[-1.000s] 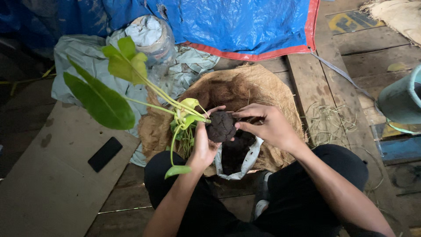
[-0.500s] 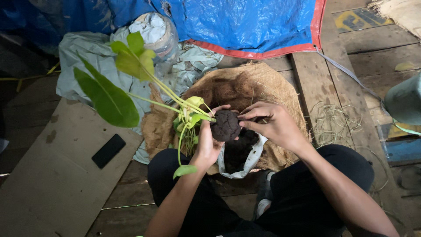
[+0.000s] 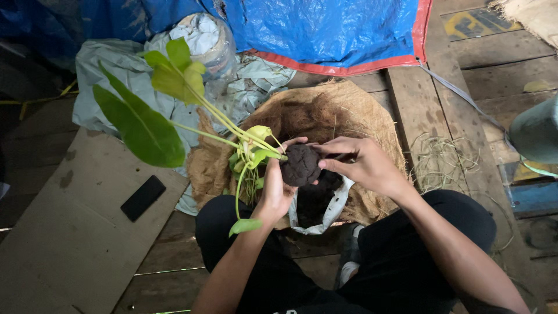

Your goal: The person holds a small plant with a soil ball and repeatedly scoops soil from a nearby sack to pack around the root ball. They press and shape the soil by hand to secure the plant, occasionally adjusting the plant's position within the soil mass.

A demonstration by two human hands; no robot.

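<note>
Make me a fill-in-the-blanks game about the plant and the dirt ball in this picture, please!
1. The left hand and the right hand hold a dark ball of ____ at the base of the plant.
2. The plant's big leaves are ____ in colour.
3. Under the ball sits a white bag filled with dark ____.
4. The flat black phone lies on a sheet of ____.

Missing words: soil; green; soil; cardboard
</note>
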